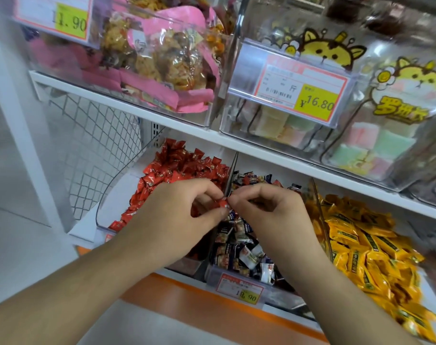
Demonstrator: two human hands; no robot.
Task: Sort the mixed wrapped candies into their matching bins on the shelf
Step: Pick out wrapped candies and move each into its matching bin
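Fingers [218, 215] around red candy [223, 204]

This is a shop, a sweets aisle selling loose goods by weight. White shelves [249, 145] carry clear plastic bins: one heaped with red wrapped candies [177, 168], one with dark blue and white wrapped candies [239, 247], one with yellow wrapped candies [356, 235]. Orange-framed price tags with yellow patches read 16.80 [299, 92] and 11.90 [55, 17]. Above sit pink-wrapped snack packs [167, 63] and pastel marshmallow bags printed with yellow cartoon cats [391, 115].
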